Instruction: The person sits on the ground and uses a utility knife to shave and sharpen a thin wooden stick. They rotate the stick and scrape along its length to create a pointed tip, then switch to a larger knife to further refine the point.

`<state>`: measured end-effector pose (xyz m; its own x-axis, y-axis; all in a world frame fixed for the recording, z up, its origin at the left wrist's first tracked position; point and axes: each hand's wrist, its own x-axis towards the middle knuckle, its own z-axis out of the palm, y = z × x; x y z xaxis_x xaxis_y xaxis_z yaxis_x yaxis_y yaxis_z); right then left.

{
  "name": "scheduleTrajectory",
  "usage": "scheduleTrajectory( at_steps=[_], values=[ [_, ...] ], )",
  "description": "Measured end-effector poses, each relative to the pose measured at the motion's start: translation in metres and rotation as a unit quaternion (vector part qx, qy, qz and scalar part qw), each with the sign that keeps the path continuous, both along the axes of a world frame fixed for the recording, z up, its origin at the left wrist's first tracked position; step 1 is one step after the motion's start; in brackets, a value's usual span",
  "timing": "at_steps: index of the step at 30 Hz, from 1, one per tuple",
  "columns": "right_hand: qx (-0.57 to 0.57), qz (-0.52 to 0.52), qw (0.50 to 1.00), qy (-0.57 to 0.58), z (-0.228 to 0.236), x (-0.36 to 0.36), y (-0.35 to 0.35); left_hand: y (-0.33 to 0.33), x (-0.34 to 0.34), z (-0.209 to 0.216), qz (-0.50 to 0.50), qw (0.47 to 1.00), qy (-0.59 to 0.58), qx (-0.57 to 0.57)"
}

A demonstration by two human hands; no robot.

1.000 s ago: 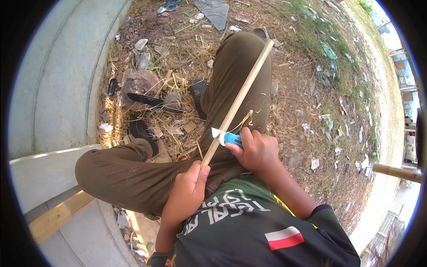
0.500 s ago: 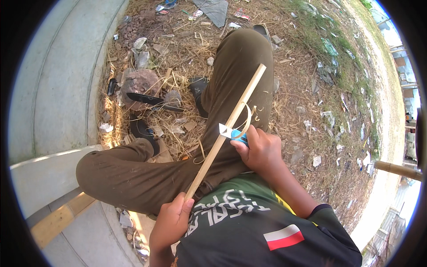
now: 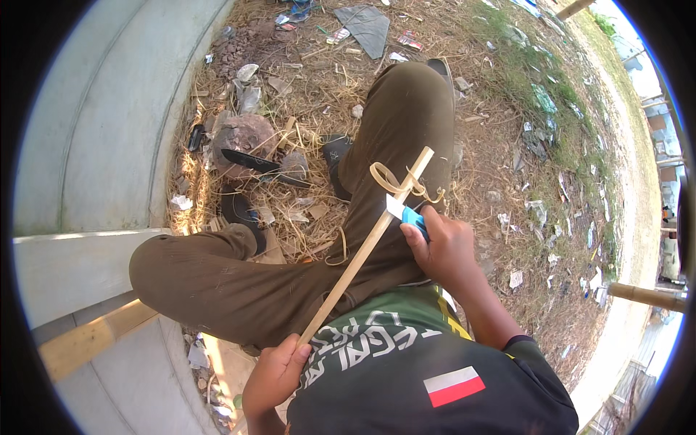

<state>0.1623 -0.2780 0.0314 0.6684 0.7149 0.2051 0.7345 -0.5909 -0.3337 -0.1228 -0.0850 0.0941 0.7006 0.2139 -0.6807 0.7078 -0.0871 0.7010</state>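
Observation:
A pale wooden stick (image 3: 362, 254) slants from my waist up over my thigh. My left hand (image 3: 275, 373) is closed around its lower end. My right hand (image 3: 447, 245) grips a utility knife (image 3: 411, 217) with a blue handle. The knife's blade (image 3: 395, 206) lies across the stick in its upper part. Curled wood shavings (image 3: 388, 177) stand out on both sides of the stick just beyond the blade. Another thin shaving (image 3: 341, 250) hangs on my trousers near the stick's middle.
A dark machete-like blade (image 3: 254, 161) lies against a reddish stone (image 3: 243, 141) among straw and wood chips. A pale wall (image 3: 109, 130) runs along the left, with a bamboo pole (image 3: 94, 341) below. Litter (image 3: 536, 210) is scattered over the ground at right.
My right hand and the knife have moved up along the stick. The shaving has curled into several loops ahead of the blade. The stick's far end has dropped lower in view.

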Motion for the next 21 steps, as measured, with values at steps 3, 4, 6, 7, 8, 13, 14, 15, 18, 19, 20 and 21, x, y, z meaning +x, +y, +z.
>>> scheduleTrajectory(
  at_steps=[3, 4, 6, 7, 8, 13, 14, 15, 18, 19, 20, 21],
  values=[
    [-0.030, 0.019, 0.998, 0.060, 0.022, 0.005, 0.003, 0.001, 0.019, -0.007, -0.005, 0.999, -0.034, 0.041],
    [-0.044, 0.020, 0.995, 0.087, 0.025, 0.005, 0.003, 0.003, 0.025, -0.005, -0.013, 0.998, -0.034, 0.052],
    [-0.047, 0.035, 0.995, 0.087, 0.027, 0.008, 0.001, 0.009, 0.036, -0.003, -0.029, 0.996, -0.035, 0.074],
    [-0.049, 0.040, 0.994, 0.087, 0.026, 0.009, 0.000, 0.010, 0.039, -0.004, -0.034, 0.996, -0.032, 0.071],
    [-0.051, 0.046, 0.994, 0.087, 0.025, 0.009, 0.000, 0.011, 0.042, -0.007, -0.037, 0.997, -0.029, 0.068],
    [-0.054, 0.025, 0.995, 0.082, 0.022, 0.006, 0.005, 0.011, 0.074, -0.017, -0.079, 0.987, -0.037, 0.137],
    [-0.053, 0.023, 0.995, 0.079, 0.020, 0.005, 0.005, 0.011, 0.080, -0.017, -0.081, 0.982, -0.043, 0.162],
    [-0.056, 0.025, 0.995, 0.079, 0.020, 0.006, 0.005, 0.011, 0.087, -0.018, -0.083, 0.978, -0.050, 0.186],
    [-0.059, 0.034, 0.996, 0.064, 0.022, 0.009, 0.007, 0.008, 0.109, -0.005, -0.105, 0.952, -0.077, 0.277],
    [-0.053, 0.036, 0.997, 0.051, 0.020, 0.010, 0.007, 0.012, 0.116, -0.008, -0.123, 0.922, -0.143, 0.337],
    [-0.047, 0.037, 0.997, 0.039, 0.019, 0.010, 0.007, 0.016, 0.122, -0.014, -0.140, 0.884, -0.208, 0.394],
    [-0.033, 0.032, 0.998, 0.047, 0.018, 0.011, 0.007, 0.020, 0.130, -0.019, -0.155, 0.838, -0.272, 0.447]
  ],
)
